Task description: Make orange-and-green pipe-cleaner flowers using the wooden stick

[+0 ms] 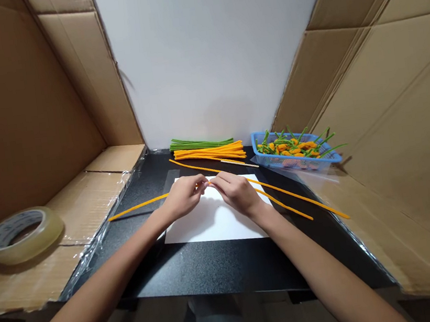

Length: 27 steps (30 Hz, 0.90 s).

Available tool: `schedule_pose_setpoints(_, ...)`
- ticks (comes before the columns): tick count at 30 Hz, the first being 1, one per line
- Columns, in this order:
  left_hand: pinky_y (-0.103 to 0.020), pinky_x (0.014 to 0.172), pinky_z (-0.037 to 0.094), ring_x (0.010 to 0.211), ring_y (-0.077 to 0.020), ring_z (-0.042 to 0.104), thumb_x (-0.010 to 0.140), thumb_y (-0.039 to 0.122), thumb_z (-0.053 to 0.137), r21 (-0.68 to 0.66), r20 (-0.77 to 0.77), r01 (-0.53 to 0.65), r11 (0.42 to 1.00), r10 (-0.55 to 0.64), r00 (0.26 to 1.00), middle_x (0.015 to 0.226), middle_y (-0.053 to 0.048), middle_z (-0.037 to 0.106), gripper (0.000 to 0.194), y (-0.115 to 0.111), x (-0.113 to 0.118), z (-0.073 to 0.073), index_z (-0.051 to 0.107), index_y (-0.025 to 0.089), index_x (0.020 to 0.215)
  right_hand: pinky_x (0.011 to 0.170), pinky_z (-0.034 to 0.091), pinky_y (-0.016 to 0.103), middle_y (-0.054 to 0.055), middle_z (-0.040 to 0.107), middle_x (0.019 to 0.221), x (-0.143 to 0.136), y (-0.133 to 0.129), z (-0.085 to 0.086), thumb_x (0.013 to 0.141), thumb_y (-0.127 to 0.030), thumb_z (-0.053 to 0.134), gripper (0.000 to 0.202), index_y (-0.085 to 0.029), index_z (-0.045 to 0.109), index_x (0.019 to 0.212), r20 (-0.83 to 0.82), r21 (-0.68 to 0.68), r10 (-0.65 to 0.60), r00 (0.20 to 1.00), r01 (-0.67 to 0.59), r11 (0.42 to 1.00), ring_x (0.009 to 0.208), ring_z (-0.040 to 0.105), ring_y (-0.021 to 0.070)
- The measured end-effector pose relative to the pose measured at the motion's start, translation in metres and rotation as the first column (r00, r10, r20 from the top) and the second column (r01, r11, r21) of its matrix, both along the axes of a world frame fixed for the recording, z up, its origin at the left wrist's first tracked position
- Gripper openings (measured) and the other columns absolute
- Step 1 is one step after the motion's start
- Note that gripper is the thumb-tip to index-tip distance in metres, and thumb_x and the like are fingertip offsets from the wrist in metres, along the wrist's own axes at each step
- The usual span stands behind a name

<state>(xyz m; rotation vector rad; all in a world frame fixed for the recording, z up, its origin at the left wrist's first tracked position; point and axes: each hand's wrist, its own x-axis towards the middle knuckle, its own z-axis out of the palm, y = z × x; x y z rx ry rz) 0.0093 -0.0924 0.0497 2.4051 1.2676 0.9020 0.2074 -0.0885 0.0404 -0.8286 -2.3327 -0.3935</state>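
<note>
Bending of an orange fuzzy stem (137,207) appears barely begun, with long straight lengths left.
It is pinched between the closed fingertips of the left hand (185,194) and right hand (237,190), above a white sheet (216,227) on the counter (213,267). Several green-and-orange pieces (308,145), seemingly finished, are gathered in the blue basket (274,161); a green bundle (200,143) and an orange bundle (210,153) are left unshaped behind the sheet.

Left hand (185,194), right hand (238,191) close together, both pinching.
</note>
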Motion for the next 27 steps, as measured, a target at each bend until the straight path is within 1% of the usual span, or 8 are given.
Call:
schedule_pose_setpoints(2,-0.023,0.061,0.037,0.063,-0.0131,0.058,0.091,0.021,0.051,-0.034,0.034,0.05,0.998,-0.049,0.998,0.073,-0.002,0.069,0.017,0.002,-0.001,0.001,0.067,0.017,0.084,0.065,0.036,0.029,0.006,0.062,0.074,0.0,0.0,0.0,0.104,-0.024,0.039,0.035,-0.015,0.066,0.084,0.037,0.062,0.002,0.999,-0.004,0.998,0.068,0.054,0.0164)
schedule_pose_setpoints(4,-0.022,0.059,0.037,0.06,-0.0122,0.055,0.089,0.018,0.052,-0.017,0.057,0.068,0.998,-0.067,0.996,0.068,-0.001,0.067,0.017,0.003,-0.002,0.0,0.067,0.017,0.079,0.065,0.035,0.029,0.006,0.062,0.074,-0.001,0.0,0.001,0.104,-0.024,0.039,0.035,-0.016,0.066,0.084,0.051,0.058,0.016,0.999,-0.019,0.998,0.068,0.054,0.0166)
schedule_pose_setpoints(7,-0.022,0.058,0.036,0.058,-0.0116,0.053,0.083,0.01,0.05,0.09,0.08,0.07,0.993,-0.078,0.994,0.069,0.0,0.067,0.018,0.002,-0.003,-0.004,0.067,0.017,0.08,0.066,0.038,0.029,0.007,0.063,0.078,-0.002,-0.001,0.001,0.103,-0.023,0.042,0.03,-0.017,0.066,0.086,-0.045,-0.056,0.052,0.998,-0.055,0.997,0.07,0.056,0.017)
schedule_pose_setpoints(10,-0.023,0.059,0.037,0.06,-0.0118,0.055,0.081,0.008,0.049,0.206,0.073,0.089,0.975,-0.106,0.992,0.074,-0.001,0.068,0.021,0.002,-0.003,-0.01,0.068,0.017,0.083,0.068,0.042,0.027,0.007,0.066,0.081,-0.001,0.0,0.002,0.099,-0.021,0.049,0.021,-0.017,0.067,0.088,-0.231,-0.202,0.117,0.966,-0.165,0.965,0.072,0.058,0.0168)
schedule_pose_setpoints(15,-0.023,0.061,0.037,0.063,-0.0119,0.057,0.082,0.006,0.049,0.24,0.039,0.154,0.958,-0.169,0.985,0.075,-0.002,0.068,0.02,0.005,-0.006,-0.015,0.067,0.017,0.085,0.066,0.042,0.026,0.005,0.066,0.076,0.002,0.003,0.006,0.096,-0.019,0.056,0.017,-0.016,0.068,0.084,-0.332,-0.305,0.196,0.923,-0.301,0.903,0.069,0.059,0.0156)
schedule_pose_setpoints(20,-0.023,0.063,0.04,0.067,-0.0133,0.059,0.086,0.011,0.05,0.114,0.014,0.165,0.98,-0.167,0.986,0.079,-0.002,0.069,0.017,0.009,-0.006,-0.016,0.066,0.017,0.087,0.066,0.041,0.026,0.006,0.065,0.08,0.006,0.007,0.002,0.097,-0.022,0.055,0.017,-0.015,0.068,0.088,-0.193,-0.277,0.181,0.964,-0.231,0.933,0.071,0.058,0.0158)
schedule_pose_setpoints(24,-0.024,0.064,0.045,0.071,-0.0146,0.062,0.091,0.027,0.057,-0.002,0.135,0.131,0.991,-0.13,0.982,0.083,-0.004,0.071,0.013,0.01,-0.002,-0.018,0.065,0.017,0.087,0.067,0.039,0.026,0.007,0.064,0.085,0.009,0.009,-0.003,0.1,-0.021,0.05,0.02,-0.015,0.067,0.092,-0.013,-0.22,0.12,0.993,-0.12,0.968,0.073,0.056,0.0157)
schedule_pose_setpoints(27,-0.025,0.067,0.049,0.075,-0.0158,0.064,0.089,0.029,0.061,-0.005,0.195,0.11,0.994,-0.107,0.975,0.084,-0.005,0.071,0.013,0.01,-0.002,-0.019,0.065,0.016,0.087,0.065,0.037,0.027,0.007,0.063,0.082,0.008,0.009,-0.004,0.1,-0.019,0.049,0.021,-0.014,0.066,0.088,0.078,-0.158,0.077,0.994,-0.064,0.985,0.071,0.054,0.0156)
